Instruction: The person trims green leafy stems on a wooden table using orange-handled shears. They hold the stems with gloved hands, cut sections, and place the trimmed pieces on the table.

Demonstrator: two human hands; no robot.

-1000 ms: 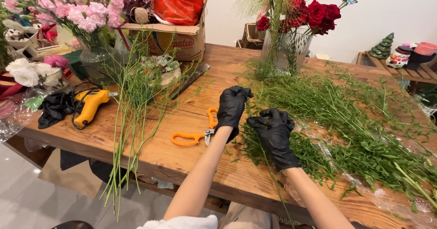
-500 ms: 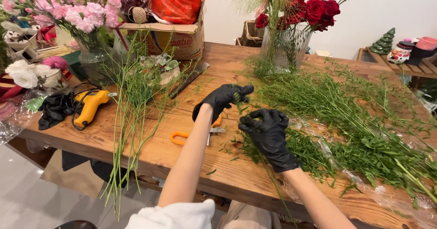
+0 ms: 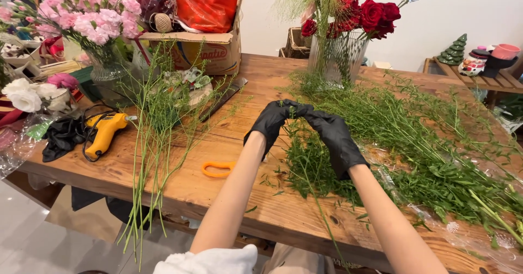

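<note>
Wooden table (image 3: 229, 192) strewn with cuttings: centre frame, a green sprig (image 3: 305, 159) is pinched between both black-gloved hands, left hand (image 3: 272, 122) and right hand (image 3: 333, 139), fingertips meeting. Orange scissors (image 3: 218, 169) at eight o'clock, glue gun (image 3: 104, 132) at nine.

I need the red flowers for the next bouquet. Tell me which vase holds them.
The clear glass vase at the table's far edge, beyond the gloved hands, holds the red roses. The left vase holds pink flowers.
</note>
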